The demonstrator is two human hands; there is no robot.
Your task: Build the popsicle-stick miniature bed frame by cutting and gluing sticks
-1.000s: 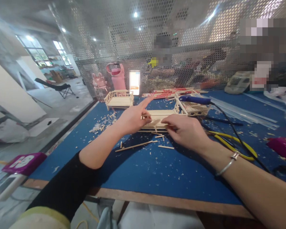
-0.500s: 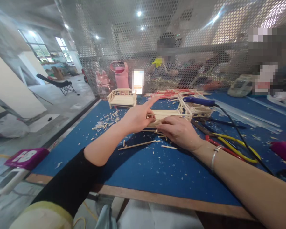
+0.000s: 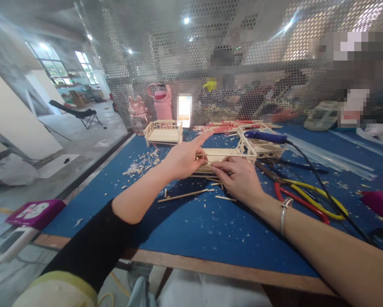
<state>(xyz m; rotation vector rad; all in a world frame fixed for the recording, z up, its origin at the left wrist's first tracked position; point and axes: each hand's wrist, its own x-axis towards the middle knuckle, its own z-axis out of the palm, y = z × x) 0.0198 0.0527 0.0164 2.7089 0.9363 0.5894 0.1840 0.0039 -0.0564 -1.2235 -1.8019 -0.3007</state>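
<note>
A miniature bench made of thin wooden sticks lies between my hands, its near parts partly covered by my fingers. My left hand grips its left end with thumb and curled fingers, while the index finger points away over it. At the bench's near edge, my right hand is closed in a pinch; whatever sits between the fingertips is too small to make out. Loose sticks lie just in front of the hands. A finished-looking stick bench stands behind on the left.
A blue-handled corded tool rests on another stick model. Pliers with red and yellow handles lie right, near clear glue sticks. Pink bottles, a lit screen and a perforated metal screen stand behind.
My right hand has shifted slightly up and away from me, its fingertips now against the bench's near edge. My left hand stays in place.
</note>
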